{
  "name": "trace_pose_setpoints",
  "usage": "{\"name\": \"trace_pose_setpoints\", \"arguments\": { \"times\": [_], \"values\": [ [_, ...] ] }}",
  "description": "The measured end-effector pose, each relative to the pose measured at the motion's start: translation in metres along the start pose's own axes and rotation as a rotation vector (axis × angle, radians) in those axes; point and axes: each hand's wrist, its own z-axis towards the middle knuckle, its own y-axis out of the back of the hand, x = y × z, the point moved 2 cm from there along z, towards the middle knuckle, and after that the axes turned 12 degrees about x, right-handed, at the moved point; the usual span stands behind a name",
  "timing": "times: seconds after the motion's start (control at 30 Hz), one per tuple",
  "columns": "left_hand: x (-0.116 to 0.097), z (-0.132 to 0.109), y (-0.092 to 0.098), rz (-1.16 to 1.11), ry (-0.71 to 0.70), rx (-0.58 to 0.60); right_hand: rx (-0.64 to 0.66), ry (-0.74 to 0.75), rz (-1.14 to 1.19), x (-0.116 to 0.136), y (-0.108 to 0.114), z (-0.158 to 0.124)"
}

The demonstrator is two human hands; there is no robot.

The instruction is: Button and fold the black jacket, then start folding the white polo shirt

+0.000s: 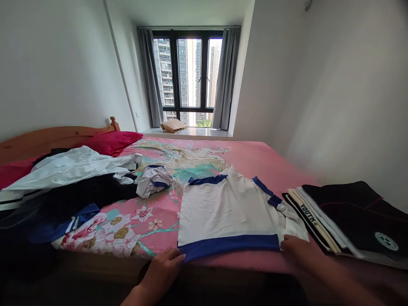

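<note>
A white shirt with blue bands (pixel 228 212) lies spread on the pink flowered bed, its wide blue band along the bed's near edge. My left hand (pixel 164 265) pinches the shirt's near left corner. At the other end of the blue band, my right hand (pixel 296 250) has its fingers closed on the near right corner. The white sleeve part lies bunched just beyond my right hand. Fingertips of both hands are partly hidden by the fabric and the fingers themselves.
A folded stack of dark and light clothes (pixel 350 216) lies right of the shirt. A crumpled white and blue garment (pixel 154 180) sits to its left, beside a heap of white and black clothes (pixel 73 170). A red pillow (pixel 111 142) rests by the wooden headboard (pixel 57 134).
</note>
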Motion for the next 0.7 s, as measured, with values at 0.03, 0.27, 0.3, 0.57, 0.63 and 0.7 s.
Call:
{"name": "trace_pose_setpoints", "arguments": {
  "times": [0.03,0.27,0.3,0.57,0.63,0.7],
  "values": [
    [-0.003,-0.001,0.0,0.03,-0.015,-0.004,0.065,-0.027,-0.059,0.005,0.009,0.005],
    [-0.004,0.013,0.012,-0.102,-0.063,-0.038,-0.167,0.449,0.162,0.136,0.054,0.068],
    [0.002,0.018,0.018,-0.121,-0.033,-0.069,-0.195,0.532,0.187,0.157,0.051,0.079],
    [0.086,0.119,0.061,-0.167,0.196,-0.182,-0.215,0.637,0.333,0.208,0.003,0.132],
    [0.104,0.162,0.057,-0.162,0.259,-0.102,-0.26,0.636,0.363,0.205,-0.002,0.135],
    [0.117,0.207,0.048,-0.157,0.298,-0.03,-0.349,0.661,0.349,0.203,-0.007,0.141]
  ]
}}
